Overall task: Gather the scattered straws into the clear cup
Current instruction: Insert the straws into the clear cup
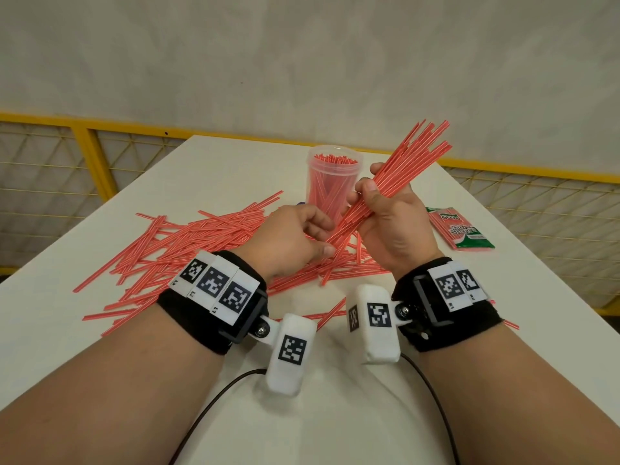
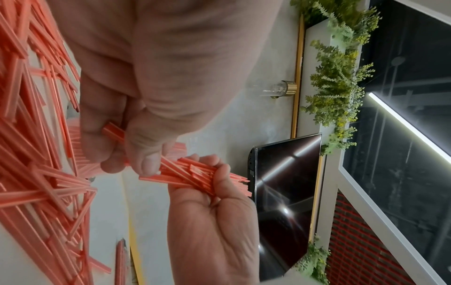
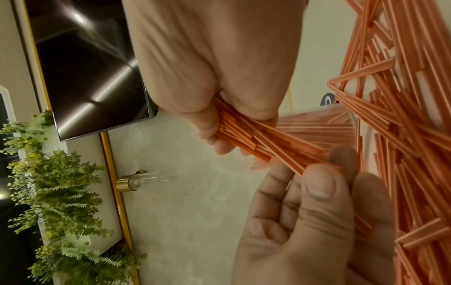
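My right hand [image 1: 370, 193] grips a thick bundle of red straws [image 1: 416, 152] that fans up and to the right, just in front of the clear cup [image 1: 335, 169]. The cup stands upright at the table's middle, with several straws inside. My left hand [image 1: 325, 238] pinches the bundle's lower ends between thumb and finger. In the right wrist view, the right hand [image 3: 234, 127] is wrapped round the bundle [image 3: 268, 138]. In the left wrist view, the left hand [image 2: 127, 162] pinches a few straws [image 2: 113, 131]. Many scattered straws [image 1: 174, 246] lie on the table to the left and under both hands.
A green and red straw packet [image 1: 461, 229] lies on the white table [image 1: 235, 162] to the right of my hands. A yellow mesh railing [image 1: 84, 152] runs behind the table. Black cables [image 1: 214, 397] trail near the front edge.
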`<state>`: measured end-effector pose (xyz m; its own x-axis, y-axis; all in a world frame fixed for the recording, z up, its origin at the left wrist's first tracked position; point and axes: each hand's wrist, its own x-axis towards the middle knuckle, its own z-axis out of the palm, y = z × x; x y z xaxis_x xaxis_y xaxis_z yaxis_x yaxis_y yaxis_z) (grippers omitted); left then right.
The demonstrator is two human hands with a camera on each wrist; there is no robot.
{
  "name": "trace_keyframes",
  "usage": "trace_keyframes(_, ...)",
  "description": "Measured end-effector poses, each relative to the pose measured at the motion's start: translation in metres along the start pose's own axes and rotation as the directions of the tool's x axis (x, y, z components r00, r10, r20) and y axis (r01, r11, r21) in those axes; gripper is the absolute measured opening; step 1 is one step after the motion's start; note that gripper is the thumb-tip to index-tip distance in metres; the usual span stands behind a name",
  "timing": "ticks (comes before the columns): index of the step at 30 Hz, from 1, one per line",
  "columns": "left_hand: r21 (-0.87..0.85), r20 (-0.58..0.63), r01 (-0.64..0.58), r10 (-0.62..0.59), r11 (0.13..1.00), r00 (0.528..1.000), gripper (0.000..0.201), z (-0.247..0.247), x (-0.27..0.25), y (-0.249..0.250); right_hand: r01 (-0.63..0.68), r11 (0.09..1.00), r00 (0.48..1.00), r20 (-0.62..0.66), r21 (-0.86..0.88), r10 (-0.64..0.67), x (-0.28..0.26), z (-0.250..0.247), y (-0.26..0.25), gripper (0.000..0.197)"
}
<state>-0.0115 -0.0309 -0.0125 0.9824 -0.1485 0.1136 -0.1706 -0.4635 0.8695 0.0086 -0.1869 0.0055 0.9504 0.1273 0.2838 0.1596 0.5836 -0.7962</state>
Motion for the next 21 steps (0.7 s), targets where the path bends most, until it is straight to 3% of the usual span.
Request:
trace_keyframes(6, -0.013, -0.004, -0.024, 0.024, 1.000, 1.000, 0.027, 0.006, -0.003, 0.001, -0.004, 1.000, 1.000, -0.001, 0.005, 0.004, -0.004, 0.006, 0.004, 0.018)
trace_keyframes(10, 0.064, -0.002, -0.052, 0.052, 0.997, 0.999, 0.037, 0.010, -0.007, 0.004, -0.021, 0.998, 1.000, 0.010, -0.051, 0.022, -0.006, 0.011, 0.005, 0.020)
trace_keyframes(15, 0.046, -0.086, -0.091, 0.095, 0.995, 0.992, 0.045, -0.006, -0.007, 0.017, 0.030, 0.986, 0.996, 0.085, -0.164, -0.016, -0.007, 0.009, -0.003, 0.022)
trace_keyframes(18, -0.114, -0.115, -0.220, 0.207, 0.969, 0.972, 0.058, -0.015, -0.007, 0.033, 0.061, 0.960, 0.978, 0.206, -0.273, -0.003, -0.008, 0.007, -0.004, 0.026)
trace_keyframes(21, -0.153, -0.152, -0.377, 0.355, 0.914, 0.922, 0.080, -0.018, -0.005, 0.051, 0.071, 0.930, 0.952, 0.303, -0.362, 0.045, -0.009, 0.005, 0.001, 0.028)
